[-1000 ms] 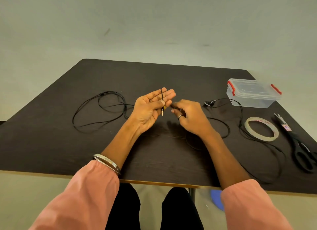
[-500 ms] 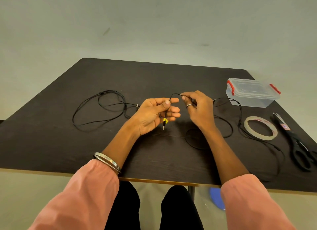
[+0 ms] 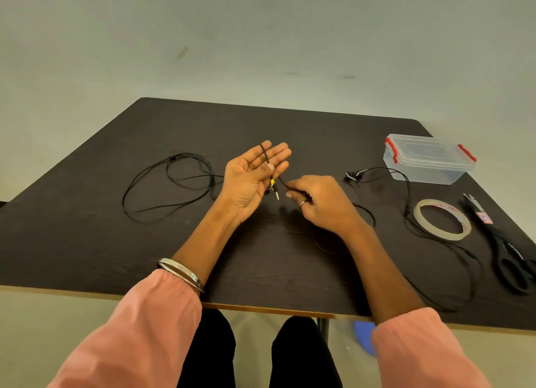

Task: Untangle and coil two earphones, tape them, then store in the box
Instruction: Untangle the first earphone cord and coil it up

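**Winding the first cord over an open palm**

The dark worktop (image 3: 87, 242) carries everything, and most of its far half is bare, so there is ample room to swing cable forward. Its near edge runs just under the forearms, and one long loop of the right earphone cord (image 3: 452, 260) sags close to that edge, where it could probably slip off if pulled carelessly.

The second earphone (image 3: 174, 182) lies in a loose tangle to the left, well apart, likely parked until its turn. The lidded box (image 3: 429, 158) sits shut at the far right, with the tape roll (image 3: 442, 219) and scissors (image 3: 510, 260) lined up nearer, all clear of the working space.

The left hand (image 3: 249, 179) is spread flat, palm up, fingers straight; the thumb pins the cord across the palm so the plug (image 3: 275, 189) hangs below, seemingly as a form to wrap around. The right hand (image 3: 322, 202) is curled, pinching the same cord just beside the plug, apparently feeding the next turn. The earbuds (image 3: 352, 176) rest near the box.
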The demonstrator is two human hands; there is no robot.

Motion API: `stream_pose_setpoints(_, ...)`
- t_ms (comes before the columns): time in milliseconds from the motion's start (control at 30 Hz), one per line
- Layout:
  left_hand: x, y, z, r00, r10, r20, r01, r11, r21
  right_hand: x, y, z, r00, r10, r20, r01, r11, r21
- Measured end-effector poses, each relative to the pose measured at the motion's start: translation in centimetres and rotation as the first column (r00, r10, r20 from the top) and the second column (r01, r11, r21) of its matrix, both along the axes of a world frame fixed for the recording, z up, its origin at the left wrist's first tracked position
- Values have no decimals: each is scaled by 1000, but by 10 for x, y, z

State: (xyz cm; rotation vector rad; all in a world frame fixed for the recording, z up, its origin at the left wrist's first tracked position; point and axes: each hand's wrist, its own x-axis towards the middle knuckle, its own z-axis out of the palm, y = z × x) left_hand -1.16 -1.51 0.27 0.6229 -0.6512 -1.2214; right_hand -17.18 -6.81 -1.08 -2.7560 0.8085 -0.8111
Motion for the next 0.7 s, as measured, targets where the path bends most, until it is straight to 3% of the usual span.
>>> stream_pose_setpoints(67,1,-2,-2,994,59,87,-61,998,20,0,5,3,998,54,-13,-54,999,6)
stream_pose_setpoints(167,-1,-4,-7,936,94,339,-114,993,40,-3,9,8,997,67,26,-68,997,43)
stream_pose_setpoints(300,-6,-4,-11,820,23,571,-56,998,40,-13,12,20,955,18,297,-96,963,250)
stream_pose_setpoints(433,-13,2,-10,767,-145,625,127,989,74,-23,8,33,803,-156,576,-139,890,435)
stream_pose_setpoints(700,-18,12,-8,643,-398,655,402,903,153,-27,3,34,692,-338,637,-105,826,553)
